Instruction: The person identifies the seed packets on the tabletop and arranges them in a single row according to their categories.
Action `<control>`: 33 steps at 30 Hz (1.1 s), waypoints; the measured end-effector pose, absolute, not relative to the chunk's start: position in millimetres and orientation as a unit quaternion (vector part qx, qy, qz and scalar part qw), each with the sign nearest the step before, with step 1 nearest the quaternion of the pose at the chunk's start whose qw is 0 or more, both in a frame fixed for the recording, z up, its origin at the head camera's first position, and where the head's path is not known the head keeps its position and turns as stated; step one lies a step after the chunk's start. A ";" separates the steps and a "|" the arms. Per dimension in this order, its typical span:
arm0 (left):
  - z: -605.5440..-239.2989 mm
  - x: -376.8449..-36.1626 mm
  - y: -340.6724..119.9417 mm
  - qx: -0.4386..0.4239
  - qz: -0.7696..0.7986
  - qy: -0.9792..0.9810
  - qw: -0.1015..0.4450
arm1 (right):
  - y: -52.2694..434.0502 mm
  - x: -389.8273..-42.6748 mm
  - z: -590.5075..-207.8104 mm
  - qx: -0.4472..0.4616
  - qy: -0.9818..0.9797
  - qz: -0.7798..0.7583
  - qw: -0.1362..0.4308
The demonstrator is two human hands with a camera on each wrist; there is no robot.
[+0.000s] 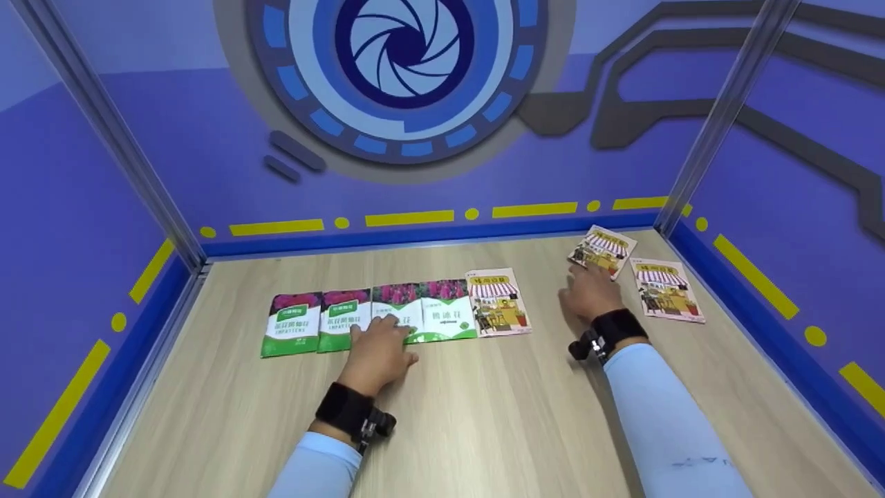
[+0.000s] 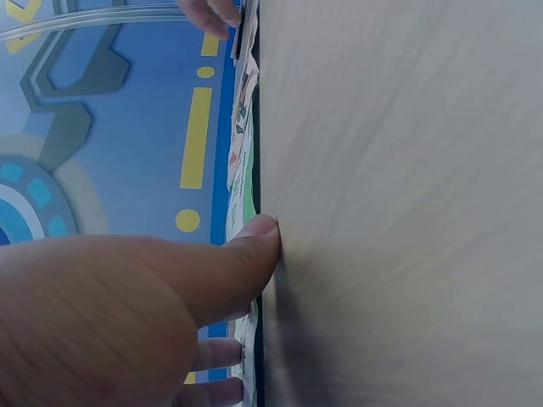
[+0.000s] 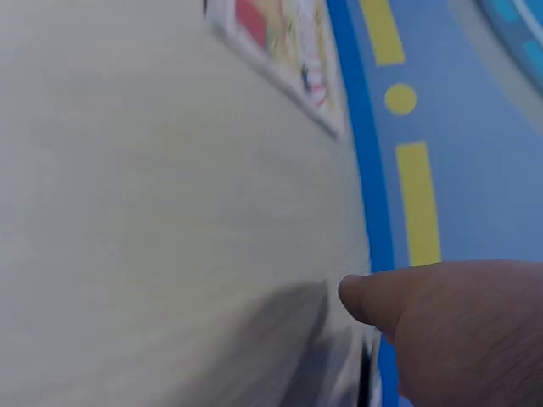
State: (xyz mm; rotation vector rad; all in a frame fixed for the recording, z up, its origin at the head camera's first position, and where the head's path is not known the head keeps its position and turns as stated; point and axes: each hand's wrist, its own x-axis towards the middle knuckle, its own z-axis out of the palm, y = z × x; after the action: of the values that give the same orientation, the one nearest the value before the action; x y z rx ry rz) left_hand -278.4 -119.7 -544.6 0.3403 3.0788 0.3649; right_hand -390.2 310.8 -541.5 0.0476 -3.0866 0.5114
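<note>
my left hand (image 1: 377,349): flat, fingers straight, pressing the third green packet (image 1: 396,312) in the table row | my right hand (image 1: 589,294): fingers touching the shop card (image 1: 602,252) near the back wall

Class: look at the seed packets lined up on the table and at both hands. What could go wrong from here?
1. The left hand rests on the green packets, which overlap edge to edge; sliding one may drag its neighbours out of line.
2. The right hand touches the tilted shop-picture packet; flat on the table, it may slip from the fingers.

Wooden tabletop (image 1: 484,415), purple walls (image 1: 207,138), yellow dashes (image 1: 408,218)
</note>
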 end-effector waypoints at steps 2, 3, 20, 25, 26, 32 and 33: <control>-544.4 -278.3 -120.8 0.108 0.120 0.987 0.012 | 318.1 -393.8 -543.2 0.006 -0.986 0.165 0.000; -544.2 -278.3 -121.3 0.108 0.120 0.987 0.012 | 320.8 -394.8 -543.9 0.003 -0.986 0.166 -0.002; -544.3 -279.2 -120.1 0.107 0.126 0.986 0.022 | 319.5 -386.1 -559.2 -0.029 -0.985 0.167 0.040; -544.1 -278.8 -120.3 0.108 0.129 0.986 0.019 | 321.7 -384.0 -573.4 -0.002 -0.977 0.194 0.091; -544.2 -278.8 -120.3 0.109 0.128 0.986 0.017 | 320.7 -381.9 -574.4 0.002 -0.976 0.197 0.096; -546.3 -279.1 -120.4 0.111 0.119 0.987 0.007 | 303.9 -364.4 -563.4 0.011 -0.977 0.200 0.075; -546.6 -279.2 -120.6 0.111 0.118 0.987 0.008 | 302.5 -363.3 -562.6 0.015 -0.977 0.200 0.069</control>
State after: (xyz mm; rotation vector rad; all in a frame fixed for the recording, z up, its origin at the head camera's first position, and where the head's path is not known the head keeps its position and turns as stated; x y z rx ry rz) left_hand -279.2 -120.6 -546.6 0.3474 3.0851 0.3689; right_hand -363.3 302.5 -562.6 0.0462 -2.9428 0.6017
